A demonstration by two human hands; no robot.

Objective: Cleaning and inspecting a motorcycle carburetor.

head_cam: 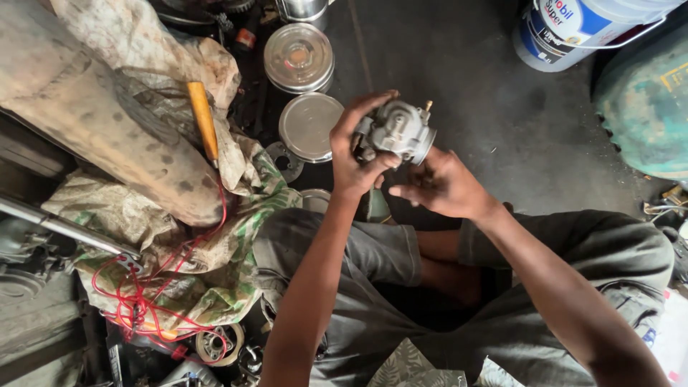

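Both hands are raised over the person's lap, above a dark, dusty concrete floor (459,93). The left hand (356,154) is closed around a small grey cast-metal carburettor (396,130), a knobbly, matt body with a round flanged mouth facing right and a small brass-coloured tip on top. The right hand (442,185) sits just beside and below it, fingers loosely curled and touching the flanged end (whether it truly grips, I cannot tell).

On the floor just beyond the left hand lie two round, shiny metal tins with flat lids (299,57), one behind the other. Toward the left edge of the floor, crumpled, stained cloth sacks (143,208) are heaped, with a screwdriver with a smooth orange handle (203,120) resting on them and a tangle of thin red wire (140,304) nearer the person. A white plastic bucket (573,29) stands at the far right.
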